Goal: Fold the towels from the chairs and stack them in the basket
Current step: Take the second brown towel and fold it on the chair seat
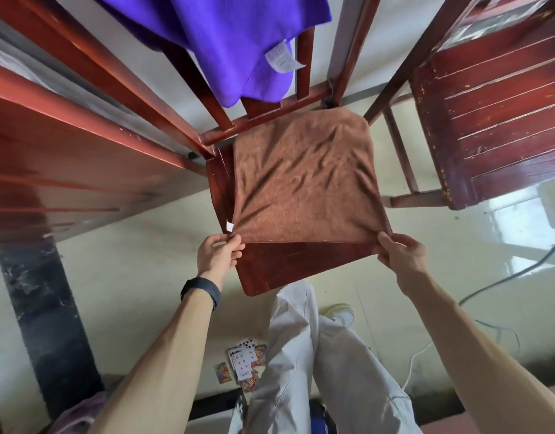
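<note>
1. In the head view, the brown towel (pixel 304 180) lay spread over the chair seat (pixel 288 267). Its far edge reached the seat's back edge. Its near edge stopped short of the front edge, so bare wood showed there and along the left edge.
2. Your left hand (pixel 218 250) pinched the towel's near left corner between thumb and fingers, just below its small white tag. Your right hand (pixel 401 256) gripped the near right corner the same way, over the seat's right edge. Both corners were lifted slightly and the near edge was pulled taut between them.
3. By my reading, you were at the very start of this towel: it was wrinkled, open and not yet folded.
4. A purple towel (pixel 238 42) hung over the chair back, untouched, so at least two towels were left. No basket was in view, so I cannot tell whether anything had been stacked.
5. The seat gave you a flat place to fold on, but the towel nearly covered it, with little margin at the right and back edges.
6. A second chair (pixel 489 120) stood near on the right and heavy wooden furniture (pixel 66 170) on the left, so sideways room was tight.
7. Playing cards (pixel 243 363) and a cable (pixel 504 277) lay on the floor by your feet, worth minding when you stepped away.
</note>
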### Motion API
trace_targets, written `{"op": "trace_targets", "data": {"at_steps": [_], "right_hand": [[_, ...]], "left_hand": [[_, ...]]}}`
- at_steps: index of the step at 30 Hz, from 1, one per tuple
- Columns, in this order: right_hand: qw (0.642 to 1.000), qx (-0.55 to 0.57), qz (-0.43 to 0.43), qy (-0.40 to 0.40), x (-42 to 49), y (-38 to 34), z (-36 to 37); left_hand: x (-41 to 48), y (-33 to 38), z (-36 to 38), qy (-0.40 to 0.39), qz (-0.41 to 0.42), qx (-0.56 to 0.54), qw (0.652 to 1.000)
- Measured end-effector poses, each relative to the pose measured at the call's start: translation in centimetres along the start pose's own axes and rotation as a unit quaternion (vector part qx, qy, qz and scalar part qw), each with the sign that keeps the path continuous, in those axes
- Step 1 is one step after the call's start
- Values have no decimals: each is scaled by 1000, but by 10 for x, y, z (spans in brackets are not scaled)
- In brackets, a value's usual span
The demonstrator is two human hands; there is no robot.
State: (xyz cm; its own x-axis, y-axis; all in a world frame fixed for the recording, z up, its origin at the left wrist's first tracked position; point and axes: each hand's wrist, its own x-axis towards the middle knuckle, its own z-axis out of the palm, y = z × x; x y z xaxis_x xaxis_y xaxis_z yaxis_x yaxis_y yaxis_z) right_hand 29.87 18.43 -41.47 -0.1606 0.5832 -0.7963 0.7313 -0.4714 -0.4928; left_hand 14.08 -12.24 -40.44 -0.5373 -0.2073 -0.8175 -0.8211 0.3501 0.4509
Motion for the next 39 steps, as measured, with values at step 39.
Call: {"op": "trace_targets", "data": {"at_steps": [39], "right_hand": [[652, -324, -663, 174, -252, -164, -277]], "left_hand": [[-316, 230, -49, 121, 755, 520, 382]]}}
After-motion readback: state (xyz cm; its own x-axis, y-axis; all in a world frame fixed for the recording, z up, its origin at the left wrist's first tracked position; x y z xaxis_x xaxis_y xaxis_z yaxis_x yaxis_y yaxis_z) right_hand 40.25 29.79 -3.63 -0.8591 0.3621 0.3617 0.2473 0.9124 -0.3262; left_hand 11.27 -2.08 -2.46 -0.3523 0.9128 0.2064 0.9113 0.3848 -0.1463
